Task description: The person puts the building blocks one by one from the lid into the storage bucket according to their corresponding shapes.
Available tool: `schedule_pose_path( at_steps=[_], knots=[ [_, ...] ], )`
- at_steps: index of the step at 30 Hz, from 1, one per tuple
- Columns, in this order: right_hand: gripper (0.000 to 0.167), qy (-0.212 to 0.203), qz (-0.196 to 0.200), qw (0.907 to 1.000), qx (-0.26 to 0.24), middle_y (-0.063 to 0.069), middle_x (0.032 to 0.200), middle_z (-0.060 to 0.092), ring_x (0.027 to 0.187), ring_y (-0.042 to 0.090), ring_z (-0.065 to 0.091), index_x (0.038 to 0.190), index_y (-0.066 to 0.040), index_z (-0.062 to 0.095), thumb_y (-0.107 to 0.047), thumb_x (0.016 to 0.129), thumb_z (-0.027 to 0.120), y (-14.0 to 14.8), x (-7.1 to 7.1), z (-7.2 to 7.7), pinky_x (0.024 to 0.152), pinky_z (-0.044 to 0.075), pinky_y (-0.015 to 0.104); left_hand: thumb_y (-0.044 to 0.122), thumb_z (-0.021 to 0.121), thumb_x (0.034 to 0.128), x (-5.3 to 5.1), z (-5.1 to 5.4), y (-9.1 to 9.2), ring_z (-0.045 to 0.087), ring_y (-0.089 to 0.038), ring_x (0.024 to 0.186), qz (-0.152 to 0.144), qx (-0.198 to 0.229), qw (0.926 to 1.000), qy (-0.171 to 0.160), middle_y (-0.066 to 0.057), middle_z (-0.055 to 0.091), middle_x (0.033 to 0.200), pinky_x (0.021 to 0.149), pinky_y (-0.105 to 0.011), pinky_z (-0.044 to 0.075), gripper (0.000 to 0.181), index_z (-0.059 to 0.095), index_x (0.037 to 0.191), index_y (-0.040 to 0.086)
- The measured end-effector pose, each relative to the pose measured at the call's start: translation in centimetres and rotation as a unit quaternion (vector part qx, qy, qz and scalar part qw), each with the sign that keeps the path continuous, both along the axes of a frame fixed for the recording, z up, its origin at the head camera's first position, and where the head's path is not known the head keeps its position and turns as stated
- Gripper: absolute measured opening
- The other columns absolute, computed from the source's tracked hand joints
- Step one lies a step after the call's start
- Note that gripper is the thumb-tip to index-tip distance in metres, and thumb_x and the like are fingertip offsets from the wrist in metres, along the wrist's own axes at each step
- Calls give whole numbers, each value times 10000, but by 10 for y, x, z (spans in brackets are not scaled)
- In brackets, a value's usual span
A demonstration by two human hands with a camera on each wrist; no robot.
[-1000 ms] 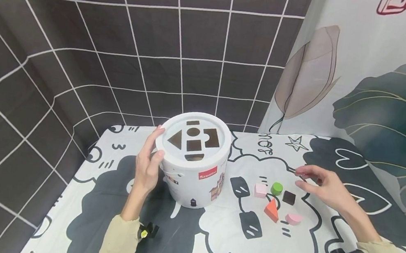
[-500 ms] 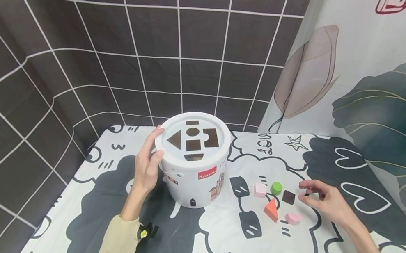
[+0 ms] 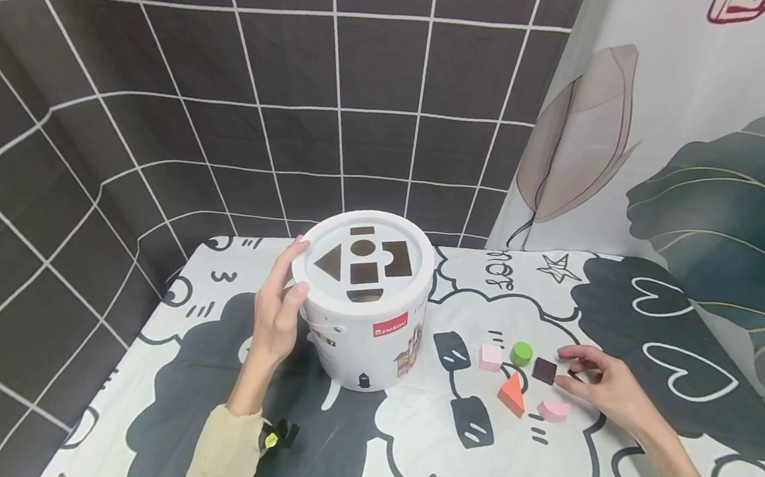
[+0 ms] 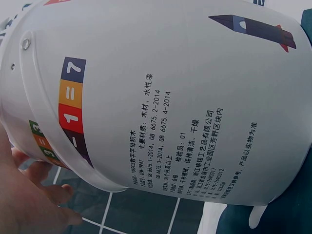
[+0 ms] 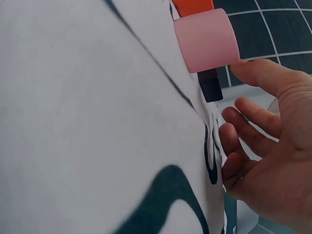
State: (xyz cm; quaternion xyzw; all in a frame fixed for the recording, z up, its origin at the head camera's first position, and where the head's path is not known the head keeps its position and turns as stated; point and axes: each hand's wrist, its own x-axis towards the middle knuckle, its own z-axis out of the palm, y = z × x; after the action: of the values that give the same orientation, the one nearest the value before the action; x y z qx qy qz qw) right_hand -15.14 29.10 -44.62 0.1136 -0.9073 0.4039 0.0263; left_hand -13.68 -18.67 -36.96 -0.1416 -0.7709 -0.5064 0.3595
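A white lidded bucket [image 3: 363, 337] stands upright on the cloth, several shaped holes cut in its lid [image 3: 336, 280]. My left hand [image 3: 276, 317] rests against the bucket's left side, thumb and fingers at the lid rim; the left wrist view shows its printed side close up. To the right lie a black block [image 3: 544, 371], a green cylinder [image 3: 521, 354], a light pink block [image 3: 490, 358], an orange triangular block [image 3: 511, 396] and a pink rounded block [image 3: 553, 411]. Just right of the black block is my right hand [image 3: 608, 386], thumb and fingers apart, holding nothing.
A patterned black-and-white cloth [image 3: 470, 473] covers the table. Behind it hangs a dark gridded cloth [image 3: 281, 135], and at the right a leaf-printed curtain [image 3: 706, 226].
My right hand has come down and slightly left to the black block. The left hand, the bucket and the blocks have stayed in place.
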Motion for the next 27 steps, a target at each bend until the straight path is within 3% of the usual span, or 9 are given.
schedule_pose_path(
  at_steps=[15, 27],
  knots=[
    [424, -6, 155, 9998, 139, 92, 980, 668, 793, 107, 540, 1152, 35, 667, -84, 780, 833, -2, -2, -3, 658, 403, 216, 266, 466, 880, 0, -1, 0, 458, -307, 1364, 20, -27, 10000, -31, -122, 502, 1481, 1125, -508, 295, 570, 564, 1395, 45],
    [384, -203, 103, 9989, 419, 108, 1018, 692, 826, 167, 547, 1138, 32, 669, -81, 799, 810, -4, -3, -4, 694, 449, 223, 261, 463, 880, 0, 0, 1, 456, -305, 1365, 45, -45, 10000, -20, -128, 507, 1475, 1125, -505, 297, 568, 565, 1390, 34]
  ],
)
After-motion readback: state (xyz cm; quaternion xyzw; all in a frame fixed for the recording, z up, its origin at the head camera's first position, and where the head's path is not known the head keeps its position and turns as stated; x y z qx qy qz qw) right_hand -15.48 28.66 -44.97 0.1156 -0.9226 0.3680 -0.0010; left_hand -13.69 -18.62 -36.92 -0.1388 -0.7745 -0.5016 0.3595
